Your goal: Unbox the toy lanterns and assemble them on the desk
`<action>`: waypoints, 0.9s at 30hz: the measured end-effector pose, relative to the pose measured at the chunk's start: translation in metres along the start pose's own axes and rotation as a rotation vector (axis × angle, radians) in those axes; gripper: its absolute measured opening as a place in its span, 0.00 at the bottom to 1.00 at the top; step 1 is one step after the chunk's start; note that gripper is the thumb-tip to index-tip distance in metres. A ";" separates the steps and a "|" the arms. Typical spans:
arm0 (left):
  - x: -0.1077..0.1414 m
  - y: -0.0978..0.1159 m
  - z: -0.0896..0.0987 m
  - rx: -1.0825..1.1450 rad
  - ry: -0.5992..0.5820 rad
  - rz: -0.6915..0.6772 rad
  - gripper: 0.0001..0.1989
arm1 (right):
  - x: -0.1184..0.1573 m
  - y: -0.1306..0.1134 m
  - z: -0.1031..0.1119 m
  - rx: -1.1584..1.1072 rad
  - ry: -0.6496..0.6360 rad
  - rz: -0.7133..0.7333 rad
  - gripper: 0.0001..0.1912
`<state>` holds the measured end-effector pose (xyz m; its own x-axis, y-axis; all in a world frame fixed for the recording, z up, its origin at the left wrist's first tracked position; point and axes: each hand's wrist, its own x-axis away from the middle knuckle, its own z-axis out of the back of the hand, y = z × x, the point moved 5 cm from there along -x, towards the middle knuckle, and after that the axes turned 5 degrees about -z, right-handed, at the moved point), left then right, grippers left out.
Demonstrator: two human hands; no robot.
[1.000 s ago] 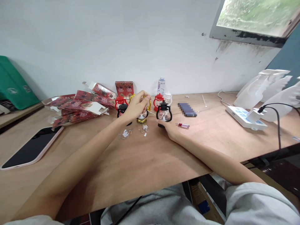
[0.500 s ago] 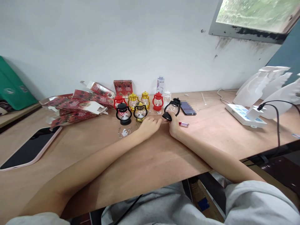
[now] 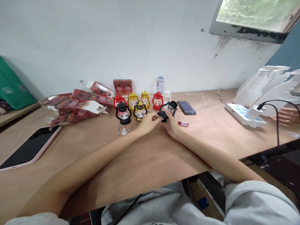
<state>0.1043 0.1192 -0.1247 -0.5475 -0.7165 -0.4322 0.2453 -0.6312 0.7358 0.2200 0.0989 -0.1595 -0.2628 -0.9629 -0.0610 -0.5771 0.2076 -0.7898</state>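
Note:
A small black toy lantern (image 3: pixel 172 107) with a clear globe lies tilted in my right hand (image 3: pixel 172 127), its base turned toward my left. My left hand (image 3: pixel 148 122) has thumb and fingers pinched at that black base; whether a small part is between them is hidden. Left of it stand a black lantern (image 3: pixel 123 120) and a black-and-gold lantern (image 3: pixel 140 114). Behind are gold lanterns (image 3: pixel 145 101), red lanterns (image 3: pixel 157 101) and a white lantern (image 3: pixel 167 96). Beside my right hand lies a small red-and-silver cylinder (image 3: pixel 183 124).
Flattened red boxes (image 3: pixel 84 104) pile up at the left, near a large phone (image 3: pixel 30 148). Small metal and white bits (image 3: pixel 124 132) lie in front of the lanterns. Another phone (image 3: pixel 187 107), a power strip (image 3: pixel 245 116) and another person's hand (image 3: pixel 289 115) are on the right.
The lantern has tipped over, its base now facing left. My left hand has come up from the table and taken hold of the base. Another person's hand has appeared at far right.

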 end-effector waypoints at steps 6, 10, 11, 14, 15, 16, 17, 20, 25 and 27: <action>-0.002 -0.009 0.001 0.044 0.052 0.013 0.08 | -0.004 0.003 0.003 0.062 -0.003 -0.054 0.23; -0.003 -0.003 0.009 -0.021 0.076 -0.013 0.06 | -0.006 0.000 0.007 0.082 0.032 -0.027 0.27; -0.003 -0.001 0.012 -0.049 0.078 -0.027 0.06 | -0.007 -0.001 0.007 0.095 0.035 -0.019 0.26; -0.001 0.010 0.017 -0.129 0.076 -0.078 0.03 | -0.008 -0.004 0.006 0.126 0.011 -0.016 0.24; 0.000 0.013 0.017 -0.160 0.072 -0.099 0.03 | -0.008 -0.005 0.006 0.124 -0.001 -0.019 0.23; 0.001 0.017 0.017 -0.210 0.064 -0.131 0.02 | -0.008 -0.005 0.005 0.116 -0.011 -0.020 0.23; 0.003 0.021 0.017 -0.281 0.050 -0.172 0.02 | -0.008 -0.006 0.005 0.110 -0.019 -0.021 0.23; 0.007 0.029 0.010 -0.534 -0.008 -0.312 0.03 | -0.010 -0.006 0.005 0.125 -0.019 -0.022 0.22; 0.008 0.030 0.007 -0.630 -0.032 -0.322 0.03 | -0.016 -0.010 0.016 0.119 0.122 0.022 0.23; 0.007 0.027 0.008 -0.669 -0.039 -0.261 0.03 | -0.019 -0.015 0.023 0.101 0.182 0.046 0.22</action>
<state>0.1003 0.0995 -0.1038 -0.6801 -0.5143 -0.5224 0.5333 -0.8361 0.1288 0.2511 0.1104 -0.1602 -0.4281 -0.9037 0.0054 -0.4830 0.2238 -0.8465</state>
